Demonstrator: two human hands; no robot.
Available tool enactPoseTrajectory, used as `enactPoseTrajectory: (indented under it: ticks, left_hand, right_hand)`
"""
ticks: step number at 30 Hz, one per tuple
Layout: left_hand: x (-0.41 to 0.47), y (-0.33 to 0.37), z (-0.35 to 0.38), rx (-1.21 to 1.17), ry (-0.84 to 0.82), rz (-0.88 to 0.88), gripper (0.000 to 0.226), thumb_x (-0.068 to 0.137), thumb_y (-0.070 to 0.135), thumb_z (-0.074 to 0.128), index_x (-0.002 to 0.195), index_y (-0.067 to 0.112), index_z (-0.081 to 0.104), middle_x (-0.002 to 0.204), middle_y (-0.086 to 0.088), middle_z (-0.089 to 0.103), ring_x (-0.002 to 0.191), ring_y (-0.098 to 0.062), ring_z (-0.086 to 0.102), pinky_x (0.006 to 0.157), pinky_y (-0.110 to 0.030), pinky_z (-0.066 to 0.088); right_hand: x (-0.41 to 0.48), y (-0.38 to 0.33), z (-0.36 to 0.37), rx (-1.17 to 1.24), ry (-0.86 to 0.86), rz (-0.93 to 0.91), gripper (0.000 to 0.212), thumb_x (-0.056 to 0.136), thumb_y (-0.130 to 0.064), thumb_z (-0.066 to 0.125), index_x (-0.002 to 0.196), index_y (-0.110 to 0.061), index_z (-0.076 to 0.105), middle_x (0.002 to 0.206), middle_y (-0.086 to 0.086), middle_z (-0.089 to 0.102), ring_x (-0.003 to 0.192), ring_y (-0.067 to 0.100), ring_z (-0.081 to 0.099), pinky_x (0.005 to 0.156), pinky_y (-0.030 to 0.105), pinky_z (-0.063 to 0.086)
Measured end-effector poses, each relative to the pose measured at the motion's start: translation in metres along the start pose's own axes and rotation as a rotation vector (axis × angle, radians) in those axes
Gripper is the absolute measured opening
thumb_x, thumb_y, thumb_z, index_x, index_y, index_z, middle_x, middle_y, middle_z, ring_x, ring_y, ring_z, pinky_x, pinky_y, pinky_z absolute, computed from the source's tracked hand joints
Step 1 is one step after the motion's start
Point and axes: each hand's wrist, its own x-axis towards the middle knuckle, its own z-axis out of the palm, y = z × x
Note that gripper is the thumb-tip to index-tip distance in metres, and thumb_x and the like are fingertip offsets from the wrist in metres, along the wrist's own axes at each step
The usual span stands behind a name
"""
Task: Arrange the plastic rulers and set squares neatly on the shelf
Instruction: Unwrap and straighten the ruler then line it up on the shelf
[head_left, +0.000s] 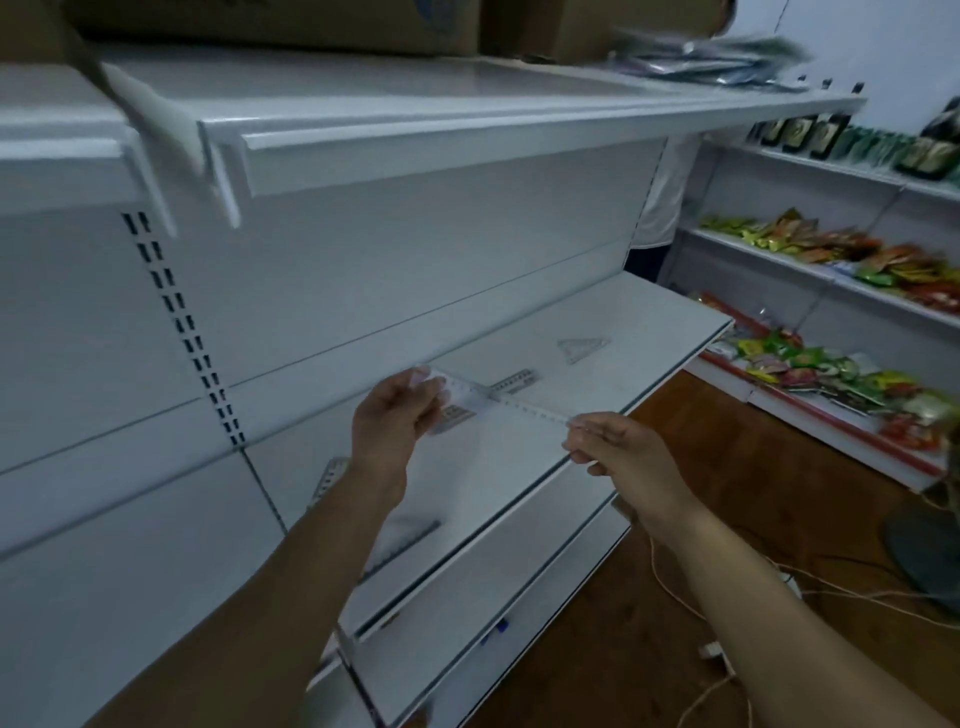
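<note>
Clear ruler (519, 406) sits above the shelf (649, 322), spanning hand to hand: left hand (400, 415) pinches one end, right hand (618, 449) pinches the other.

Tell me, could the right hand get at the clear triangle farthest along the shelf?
Probably, once freed: the right hand pinches a ruler, but nothing stands between it and the set square on the open shelf.

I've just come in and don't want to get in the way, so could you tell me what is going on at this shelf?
A person holds a clear ruler by its ends, left hand pinching one end and right hand the other, above the white shelf. A clear set square and another ruler lie apart on it, not yet lined up.
</note>
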Motion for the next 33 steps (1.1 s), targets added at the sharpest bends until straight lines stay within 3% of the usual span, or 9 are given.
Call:
enactPoseTrajectory:
  ticks: [4,7,10,15,17,19,23,29,33]
  left_hand:
    - [0.025,-0.008,0.011,0.093,0.034,0.023,0.01,0.085,0.004,0.067,0.094,0.007,0.065,0.085,-0.011,0.069,0.074,-0.011,0.067,0.067,-0.018,0.055]
    - [0.039,-0.012,0.013,0.093,0.097,0.027,0.007,0.086,0.001,0.065,0.089,0.007,0.062,0.078,-0.008,0.069,0.068,-0.009,0.068,0.065,-0.018,0.055]
    - [0.051,-0.018,0.012,0.08,0.18,0.025,0.008,0.087,0.0,0.063,0.088,0.007,0.059,0.081,-0.01,0.069,0.068,-0.01,0.069,0.065,-0.019,0.056]
    - [0.06,-0.026,0.012,0.072,0.342,0.034,0.011,0.088,0.001,0.064,0.098,0.002,0.059,0.087,-0.014,0.07,0.073,-0.013,0.071,0.065,-0.02,0.056]
    - [0.062,-0.028,0.016,0.068,0.419,0.054,0.01,0.088,0.0,0.063,0.094,0.006,0.058,0.085,-0.014,0.07,0.072,-0.015,0.07,0.065,-0.021,0.057]
    - [0.062,-0.031,0.021,0.099,0.463,0.072,0.017,0.087,-0.002,0.063,0.097,0.009,0.056,0.083,-0.014,0.069,0.072,-0.018,0.07,0.068,-0.023,0.058]
    - [0.064,-0.039,0.026,0.428,0.443,0.115,0.027,0.087,0.002,0.065,0.111,0.012,0.061,0.078,-0.007,0.071,0.075,-0.017,0.071,0.071,-0.024,0.057]
    - [0.062,-0.041,0.034,0.697,0.486,0.079,0.017,0.082,0.004,0.071,0.083,0.022,0.07,0.064,0.001,0.069,0.068,-0.017,0.068,0.071,-0.032,0.052]
    - [0.063,-0.051,0.036,0.819,0.532,0.075,0.017,0.082,0.017,0.073,0.082,0.034,0.071,0.068,0.003,0.071,0.069,-0.012,0.07,0.076,-0.031,0.054]
  right_hand:
    - [0.042,0.009,-0.008,0.01,0.003,-0.011,0.017,0.087,-0.014,0.067,0.1,-0.025,0.067,0.09,0.002,0.071,0.076,0.008,0.066,0.063,0.016,0.05]
    - [0.077,0.016,-0.009,-0.03,-0.049,-0.075,0.027,0.087,-0.01,0.067,0.104,-0.031,0.065,0.099,-0.005,0.066,0.082,0.01,0.064,0.068,0.02,0.05]
    - [0.115,0.023,-0.008,-0.285,-0.132,-0.248,0.038,0.085,-0.013,0.07,0.116,-0.032,0.06,0.11,-0.015,0.059,0.08,-0.001,0.058,0.074,0.01,0.046]
    - [0.18,0.025,-0.003,-0.512,-0.306,-0.562,0.04,0.081,-0.017,0.074,0.118,-0.026,0.061,0.106,-0.009,0.055,0.077,0.003,0.057,0.071,0.004,0.042]
    - [0.205,0.023,-0.004,-0.59,-0.385,-0.648,0.036,0.082,-0.022,0.074,0.116,-0.026,0.064,0.101,-0.01,0.058,0.077,0.004,0.056,0.072,0.007,0.042]
    - [0.228,0.021,-0.007,-0.655,-0.47,-0.725,0.034,0.082,-0.029,0.073,0.115,-0.027,0.065,0.099,-0.012,0.061,0.081,0.005,0.055,0.075,0.019,0.045]
    - [0.265,0.021,-0.013,-0.663,-0.582,-0.841,0.036,0.08,-0.034,0.071,0.115,-0.025,0.067,0.099,-0.013,0.064,0.088,0.008,0.053,0.075,0.027,0.044]
    - [0.294,0.032,-0.018,-0.682,-0.591,-0.986,0.035,0.078,-0.032,0.075,0.112,-0.021,0.07,0.095,-0.009,0.067,0.084,0.013,0.056,0.072,0.029,0.049]
    - [0.303,0.037,-0.021,-0.747,-0.606,-1.073,0.037,0.079,-0.04,0.071,0.108,-0.018,0.072,0.092,-0.003,0.071,0.08,0.021,0.063,0.07,0.031,0.052]
